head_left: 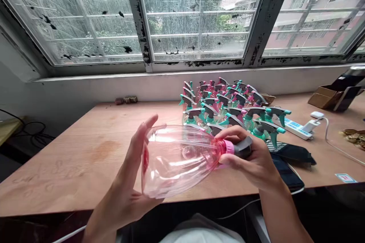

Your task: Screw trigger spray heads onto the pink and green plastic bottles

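And there it was, the pink spray bottle [179, 159], lying on its side in mid-air just above the near edge of the table [85, 159]; clear pink plastic, and nothing visible inside it. The left hand [134, 182] was spread wide and cupped flat against the bottle's base, fingers pointing up toward 12 o'clock; the right hand [253, 159] was closed around the neck end, wrapped on the pink collar and the grey trigger head [242, 147] at 3 o'clock of the bottle.

Behind it, toward 1 o'clock, stood a packed cluster of spray bottles [225, 106], upright, with grey triggers and teal or pink nozzles; whether they held liquid I could not tell. At the far right, 2 o'clock, sat an open cardboard box [323, 97], contents hidden.

The surface was bare pale wood with a faint stain at 9 o'clock; a white power strip [298, 129] with a plugged charger lay right of the cluster, and a dark phone [286, 172] rested just beside the right wrist. 3 small brown items [126, 100] sat against the back wall; grimy windows [199, 15] ran across the top.

Open room lay wide at 9 to 11 o'clock; the right side was crowded.
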Demonstrator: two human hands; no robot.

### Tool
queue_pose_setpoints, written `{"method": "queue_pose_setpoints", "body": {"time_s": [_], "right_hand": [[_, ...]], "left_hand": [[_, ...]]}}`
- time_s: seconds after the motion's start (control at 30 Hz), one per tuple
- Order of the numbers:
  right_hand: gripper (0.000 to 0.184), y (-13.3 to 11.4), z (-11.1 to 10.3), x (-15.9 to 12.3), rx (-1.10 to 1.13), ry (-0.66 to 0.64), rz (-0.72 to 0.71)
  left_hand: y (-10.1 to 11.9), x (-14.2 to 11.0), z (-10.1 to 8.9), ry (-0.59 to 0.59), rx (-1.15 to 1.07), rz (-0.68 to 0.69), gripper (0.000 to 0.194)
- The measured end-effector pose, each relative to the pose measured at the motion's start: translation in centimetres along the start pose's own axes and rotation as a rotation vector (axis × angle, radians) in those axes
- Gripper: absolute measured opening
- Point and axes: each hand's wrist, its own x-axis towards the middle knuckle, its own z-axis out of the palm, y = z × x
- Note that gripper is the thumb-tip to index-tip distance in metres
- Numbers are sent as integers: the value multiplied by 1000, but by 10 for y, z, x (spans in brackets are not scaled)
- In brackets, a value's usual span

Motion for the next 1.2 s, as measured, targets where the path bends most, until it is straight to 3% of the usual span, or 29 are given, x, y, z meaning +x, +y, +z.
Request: {"method": "queue_pose_setpoints", "body": {"time_s": [0.23,0.5,0.6,0.73,0.87,1.0,1.2], "right_hand": [[19,0,-1,-1,-41,24,-4],[24,0,1,-2,16,15,4],[26,0,1,-3,8,25,-15],[26,0,1,-5,-10,40,-29],[26,-1,0,-5,-1,39,-17],[26,-2,-2,-4,21,-8,-3],[28,-5,-4,-5,-23,-52,-32]], "left_hand": [[-4,3,3,-73,-105,0,122],[-12,4,1,-69,-133,37,108],[-14,5,2,-63,-125,75,112],[-11,5,3,-65,-160,7,124],[-8,3,0,-68,-170,-30,115],[-13,2,-2,-78,-112,34,112],[-13,4,1,-98,-56,20,119]]}}
